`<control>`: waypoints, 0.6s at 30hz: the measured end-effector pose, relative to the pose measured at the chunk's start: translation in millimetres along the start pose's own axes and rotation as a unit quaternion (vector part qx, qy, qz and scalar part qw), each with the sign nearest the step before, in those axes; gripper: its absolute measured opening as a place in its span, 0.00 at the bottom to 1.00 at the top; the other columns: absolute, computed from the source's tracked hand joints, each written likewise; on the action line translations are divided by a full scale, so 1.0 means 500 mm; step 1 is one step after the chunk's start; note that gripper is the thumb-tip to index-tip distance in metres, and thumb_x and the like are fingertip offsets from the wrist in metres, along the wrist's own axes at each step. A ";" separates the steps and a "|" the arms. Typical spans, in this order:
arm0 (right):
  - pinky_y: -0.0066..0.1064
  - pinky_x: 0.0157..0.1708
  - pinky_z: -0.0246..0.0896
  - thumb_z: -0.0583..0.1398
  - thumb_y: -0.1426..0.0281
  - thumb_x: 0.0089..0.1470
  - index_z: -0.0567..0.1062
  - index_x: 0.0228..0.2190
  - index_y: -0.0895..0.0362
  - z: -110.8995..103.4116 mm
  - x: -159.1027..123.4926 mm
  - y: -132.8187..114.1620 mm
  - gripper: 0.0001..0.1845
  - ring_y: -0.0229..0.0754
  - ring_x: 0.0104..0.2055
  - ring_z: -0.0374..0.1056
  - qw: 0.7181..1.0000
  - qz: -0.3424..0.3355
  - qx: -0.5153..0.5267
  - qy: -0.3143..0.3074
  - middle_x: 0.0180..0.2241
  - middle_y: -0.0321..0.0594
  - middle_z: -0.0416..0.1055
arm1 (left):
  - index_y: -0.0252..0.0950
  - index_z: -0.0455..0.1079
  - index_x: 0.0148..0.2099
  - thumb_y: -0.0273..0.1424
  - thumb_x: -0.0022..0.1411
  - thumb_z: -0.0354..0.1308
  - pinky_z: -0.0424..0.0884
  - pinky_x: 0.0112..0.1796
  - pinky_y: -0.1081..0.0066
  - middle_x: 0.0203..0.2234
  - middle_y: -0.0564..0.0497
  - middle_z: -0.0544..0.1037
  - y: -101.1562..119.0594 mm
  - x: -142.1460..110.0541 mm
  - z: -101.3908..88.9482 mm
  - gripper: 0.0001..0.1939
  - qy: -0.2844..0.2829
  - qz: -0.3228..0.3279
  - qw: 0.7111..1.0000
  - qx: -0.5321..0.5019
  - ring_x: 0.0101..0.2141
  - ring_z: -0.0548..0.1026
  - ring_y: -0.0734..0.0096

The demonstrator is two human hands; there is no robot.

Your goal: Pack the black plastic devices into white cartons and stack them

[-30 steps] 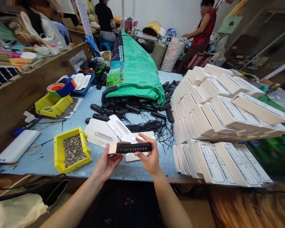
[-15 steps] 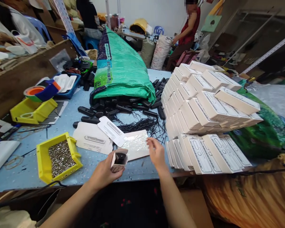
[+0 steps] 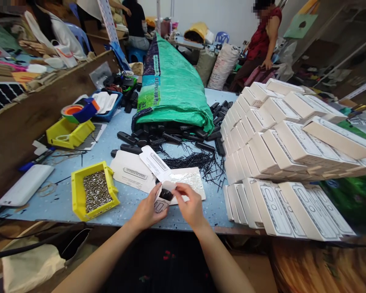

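Observation:
My left hand (image 3: 148, 209) is wrapped around a small white cardboard box (image 3: 161, 206), tilted with its open end up. A black object (image 3: 166, 194) shows inside the box. At the box's right rim, my right hand (image 3: 190, 203) has its thumb and fingers pinched together; whatever is between them is hidden. Just behind the hands lies a card with shiny clear plastic on it (image 3: 190, 181). To its left are a printed white insert card (image 3: 154, 162) and a larger printed white sheet (image 3: 129, 173).
Stacked white boxes (image 3: 262, 150) rise at the right. A green sack (image 3: 179, 89) spills black plastic pieces (image 3: 171, 138) behind a heap of thin black rods (image 3: 192, 160). At the left stand a yellow bin of small metal parts (image 3: 75, 195) and another yellow bin (image 3: 79, 134). People are in the background.
My right hand has come from the shiny card to the rim of the box, its fingers closing. The left hand still holds the box. The camera view has swung left.

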State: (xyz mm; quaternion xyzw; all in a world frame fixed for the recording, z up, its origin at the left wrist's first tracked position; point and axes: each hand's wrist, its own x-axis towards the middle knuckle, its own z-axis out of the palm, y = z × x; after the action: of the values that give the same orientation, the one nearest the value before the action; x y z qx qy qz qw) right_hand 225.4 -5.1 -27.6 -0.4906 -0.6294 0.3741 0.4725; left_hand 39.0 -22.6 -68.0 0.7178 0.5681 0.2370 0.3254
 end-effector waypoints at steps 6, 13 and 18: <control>0.35 0.43 0.68 0.59 0.59 0.56 0.75 0.45 0.54 0.042 -0.005 0.039 0.18 0.40 0.40 0.69 0.998 0.039 0.049 -0.001 0.39 0.43 0.73 | 0.40 0.61 0.52 0.35 0.54 0.58 0.72 0.41 0.64 0.45 0.45 0.73 -0.014 0.002 0.001 0.22 0.024 0.037 0.999 -0.020 0.43 0.76 0.60; 0.40 0.56 0.61 0.61 0.55 0.53 0.78 0.42 0.53 0.082 -0.005 0.057 0.20 0.45 0.54 0.66 0.976 0.065 0.180 -0.100 0.49 0.42 0.72 | 0.38 0.32 0.68 0.34 0.51 0.60 0.72 0.41 0.60 0.46 0.42 0.75 0.012 0.022 -0.003 0.50 -0.021 -0.030 0.995 -0.094 0.40 0.78 0.55; 0.42 0.58 0.59 0.55 0.61 0.59 0.77 0.45 0.53 0.071 -0.007 0.046 0.17 0.45 0.56 0.65 0.990 0.004 0.113 -0.090 0.51 0.43 0.71 | 0.39 0.32 0.69 0.37 0.53 0.60 0.70 0.44 0.55 0.48 0.39 0.74 0.018 0.029 -0.009 0.51 -0.042 -0.079 0.990 -0.112 0.43 0.77 0.48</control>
State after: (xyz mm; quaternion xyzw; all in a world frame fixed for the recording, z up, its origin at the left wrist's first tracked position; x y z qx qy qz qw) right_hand 197.4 -3.0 -59.8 -0.4013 -0.6212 0.4872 0.4644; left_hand 45.2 -8.9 -58.5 0.6391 0.5784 0.2428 0.4451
